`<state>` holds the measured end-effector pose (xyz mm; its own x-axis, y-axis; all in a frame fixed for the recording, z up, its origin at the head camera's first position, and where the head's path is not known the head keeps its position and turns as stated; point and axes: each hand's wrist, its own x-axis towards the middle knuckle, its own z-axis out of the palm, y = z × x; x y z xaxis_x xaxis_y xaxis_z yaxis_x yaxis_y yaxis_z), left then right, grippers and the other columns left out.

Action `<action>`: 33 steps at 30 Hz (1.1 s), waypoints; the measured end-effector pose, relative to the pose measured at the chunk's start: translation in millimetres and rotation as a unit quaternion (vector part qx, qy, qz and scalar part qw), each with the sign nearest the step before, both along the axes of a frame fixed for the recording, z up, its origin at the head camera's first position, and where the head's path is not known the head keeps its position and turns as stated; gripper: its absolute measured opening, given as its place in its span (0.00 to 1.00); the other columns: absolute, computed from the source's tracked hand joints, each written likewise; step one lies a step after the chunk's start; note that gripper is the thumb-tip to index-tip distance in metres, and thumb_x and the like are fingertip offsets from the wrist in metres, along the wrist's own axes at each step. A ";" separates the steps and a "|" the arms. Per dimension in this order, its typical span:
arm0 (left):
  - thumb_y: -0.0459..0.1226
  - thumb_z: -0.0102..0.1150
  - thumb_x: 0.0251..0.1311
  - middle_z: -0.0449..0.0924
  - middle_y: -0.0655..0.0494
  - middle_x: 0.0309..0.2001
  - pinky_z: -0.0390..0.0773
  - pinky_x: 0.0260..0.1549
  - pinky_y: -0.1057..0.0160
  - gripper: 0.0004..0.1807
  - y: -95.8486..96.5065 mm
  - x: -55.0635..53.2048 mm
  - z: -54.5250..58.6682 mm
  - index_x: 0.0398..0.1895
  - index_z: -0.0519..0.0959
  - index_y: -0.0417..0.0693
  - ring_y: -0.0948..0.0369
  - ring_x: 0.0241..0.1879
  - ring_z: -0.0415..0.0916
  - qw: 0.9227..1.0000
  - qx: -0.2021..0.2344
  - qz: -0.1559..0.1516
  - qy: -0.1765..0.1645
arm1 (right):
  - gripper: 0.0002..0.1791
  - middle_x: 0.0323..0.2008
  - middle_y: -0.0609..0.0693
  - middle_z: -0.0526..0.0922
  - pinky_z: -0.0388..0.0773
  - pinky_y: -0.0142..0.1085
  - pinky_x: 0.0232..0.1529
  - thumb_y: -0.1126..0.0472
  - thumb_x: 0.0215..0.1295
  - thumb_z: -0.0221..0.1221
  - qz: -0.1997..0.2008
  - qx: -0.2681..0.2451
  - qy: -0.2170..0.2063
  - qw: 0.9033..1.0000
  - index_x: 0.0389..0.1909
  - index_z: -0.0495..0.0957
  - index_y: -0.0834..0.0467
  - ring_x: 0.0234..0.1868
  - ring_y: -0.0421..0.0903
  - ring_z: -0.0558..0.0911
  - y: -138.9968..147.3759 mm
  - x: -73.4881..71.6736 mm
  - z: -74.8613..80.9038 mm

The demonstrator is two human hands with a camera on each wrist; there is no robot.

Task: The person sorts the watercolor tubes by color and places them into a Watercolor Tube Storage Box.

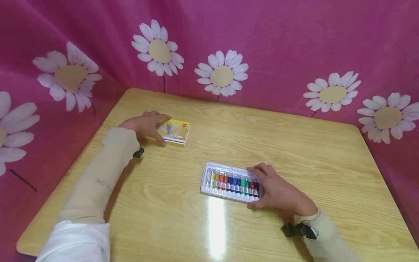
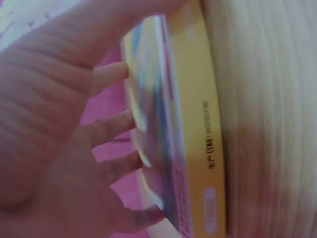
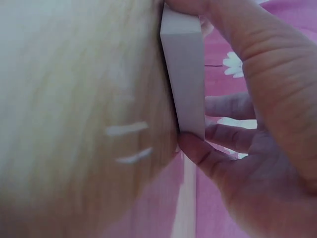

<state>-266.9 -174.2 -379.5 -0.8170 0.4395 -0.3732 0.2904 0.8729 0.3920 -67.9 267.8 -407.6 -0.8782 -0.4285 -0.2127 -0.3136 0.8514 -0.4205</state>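
Toward the far left of the table lies a flat yellow box (image 1: 178, 129) with a picture on its lid. My left hand (image 1: 148, 125) spans the box, thumb at its near edge and fingers toward its far side. In the left wrist view the yellow box (image 2: 198, 124) shows printed characters along its side. Nearer the middle, a white tray (image 1: 204, 182) holds a row of several coloured paint tubes (image 1: 234, 185). My right hand (image 1: 278, 191) grips the tray's right end, thumb in front and fingers behind. The tray's plain end wall (image 3: 183, 74) faces the right wrist view.
The wooden table (image 1: 294, 153) carries both things. Behind it and along its sides hangs a pink cloth (image 1: 268, 36) with white daisies. A bright light reflection (image 1: 216, 225) lies on the table in front of the tray.
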 end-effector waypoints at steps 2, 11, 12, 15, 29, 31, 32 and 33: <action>0.55 0.82 0.44 0.60 0.43 0.75 0.63 0.70 0.32 0.60 4.6 4.3 -0.4 0.81 0.59 0.57 0.40 0.71 0.56 1.000 -0.003 -0.017 0.007 | 0.62 0.70 0.55 0.66 0.76 0.54 0.68 0.32 0.41 0.79 -0.007 0.001 0.004 1.000 0.77 0.64 0.53 0.65 0.53 0.71 2.0 -1.5 -1.5; 0.62 0.82 0.36 0.69 0.50 0.66 0.74 0.56 0.33 0.60 27.0 26.6 -8.0 0.77 0.64 0.63 0.47 0.62 0.61 0.997 -0.012 -0.055 0.051 | 0.61 0.69 0.55 0.67 0.78 0.55 0.66 0.31 0.40 0.79 -0.029 0.008 0.012 0.999 0.74 0.67 0.53 0.64 0.53 0.71 9.1 -11.0 -5.7; 0.63 0.82 0.36 0.70 0.51 0.65 0.74 0.56 0.34 0.60 28.8 29.1 -8.0 0.76 0.64 0.63 0.48 0.61 0.62 0.997 -0.017 -0.057 0.054 | 0.61 0.68 0.55 0.67 0.78 0.55 0.66 0.31 0.40 0.79 -0.031 0.008 0.012 0.999 0.74 0.67 0.53 0.64 0.54 0.71 9.9 -12.2 -5.1; 0.64 0.81 0.36 0.70 0.52 0.64 0.76 0.56 0.37 0.60 32.0 36.6 -7.5 0.76 0.64 0.63 0.49 0.61 0.63 0.996 -0.031 -0.068 0.055 | 0.61 0.68 0.56 0.67 0.78 0.56 0.65 0.31 0.40 0.79 -0.036 0.009 0.011 0.999 0.74 0.66 0.53 0.63 0.54 0.71 12.9 -16.6 -4.5; 0.69 0.72 0.39 0.73 0.53 0.50 0.76 0.40 0.53 0.52 55.3 68.4 -2.9 0.64 0.66 0.53 0.53 0.43 0.69 0.971 -0.116 -0.159 0.135 | 0.61 0.67 0.62 0.67 0.75 0.59 0.67 0.34 0.41 0.80 -0.050 -0.006 0.040 0.998 0.73 0.66 0.62 0.63 0.58 0.70 17.1 -43.3 -2.0; 0.70 0.71 0.40 0.73 0.53 0.50 0.76 0.40 0.53 0.51 57.8 70.2 -3.5 0.63 0.66 0.53 0.53 0.44 0.69 0.969 -0.120 -0.163 0.138 | 0.61 0.67 0.63 0.67 0.74 0.59 0.67 0.34 0.42 0.79 -0.049 -0.010 0.042 0.998 0.72 0.66 0.62 0.62 0.58 0.70 16.2 -44.6 -2.1; 0.70 0.71 0.40 0.73 0.53 0.50 0.76 0.40 0.53 0.51 58.9 71.0 -3.8 0.63 0.66 0.53 0.53 0.44 0.69 0.969 -0.122 -0.165 0.137 | 0.61 0.67 0.63 0.68 0.73 0.60 0.67 0.34 0.42 0.79 -0.049 -0.011 0.041 0.998 0.72 0.66 0.62 0.62 0.58 0.70 15.5 -44.8 -1.9; 0.70 0.71 0.40 0.73 0.53 0.50 0.76 0.40 0.53 0.51 59.8 71.8 -4.0 0.63 0.66 0.53 0.53 0.43 0.69 0.969 -0.122 -0.166 0.137 | 0.61 0.67 0.62 0.68 0.73 0.59 0.67 0.34 0.42 0.79 -0.048 -0.012 0.040 0.998 0.72 0.66 0.62 0.62 0.58 0.71 15.1 -45.2 -2.2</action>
<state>-195.1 -114.4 -383.5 -0.7293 0.6210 -0.2873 0.6349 0.7707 0.0542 -113.1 282.9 -409.8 -0.9296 -0.3448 -0.1301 -0.2639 0.8692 -0.4182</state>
